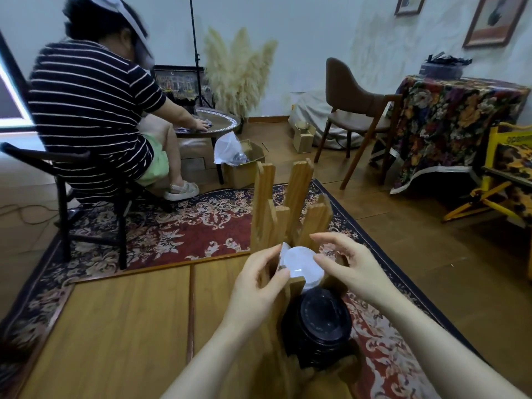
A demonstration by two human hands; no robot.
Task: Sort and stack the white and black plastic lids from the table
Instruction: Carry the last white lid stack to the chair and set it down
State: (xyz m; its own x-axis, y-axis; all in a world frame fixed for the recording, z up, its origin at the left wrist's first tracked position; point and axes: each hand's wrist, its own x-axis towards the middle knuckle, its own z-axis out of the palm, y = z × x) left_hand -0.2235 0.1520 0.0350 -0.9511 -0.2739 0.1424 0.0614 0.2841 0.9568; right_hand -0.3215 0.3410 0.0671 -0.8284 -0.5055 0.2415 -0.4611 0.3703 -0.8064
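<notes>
Stacking step: at lower centre of the frame, your left hand (259, 279) and right hand (349, 266) pinch the white lids (302, 264) between the wooden holder (296, 194) slats, above the black lids (316, 321). Next, seat them squarely, then release.

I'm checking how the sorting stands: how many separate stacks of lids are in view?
2. A stack of white plastic lids stands between the wooden holder's slats, the left hand and right hand around it. A stack of black plastic lids sits nearer. Slats may hide more.
</notes>
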